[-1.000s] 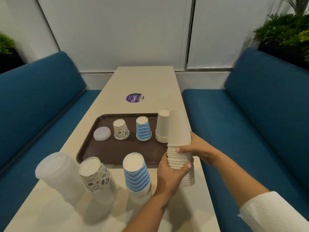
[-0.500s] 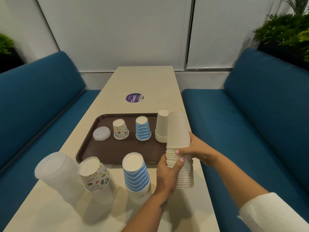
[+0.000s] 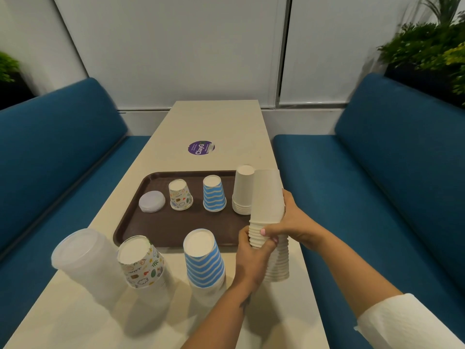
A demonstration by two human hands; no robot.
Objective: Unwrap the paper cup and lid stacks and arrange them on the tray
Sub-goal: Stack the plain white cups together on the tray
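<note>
A tall stack of plain white cups point(image 3: 267, 197) stands upside down on the table's right edge, beside the brown tray point(image 3: 161, 227). My left hand point(image 3: 251, 258) grips its lower half and my right hand point(image 3: 292, 220) grips the upper part from the right. On the tray stand a small white cup stack point(image 3: 242, 190), a blue striped cup point(image 3: 214, 193), a patterned cup point(image 3: 180, 195) and flat white lids point(image 3: 152, 201). In front of the tray stand a blue striped stack point(image 3: 203, 258), a patterned stack point(image 3: 141, 263) and a wrapped lid stack point(image 3: 83, 258).
The beige table point(image 3: 221, 124) runs between two blue benches point(image 3: 377, 187), with a purple sticker point(image 3: 200, 147) beyond the tray. Plants point(image 3: 427, 46) sit behind the right bench. The white stack stands close to the table's right edge.
The upper section of the white stack has been lifted slightly off the lower section. Both hands have shifted a little on the stack.
</note>
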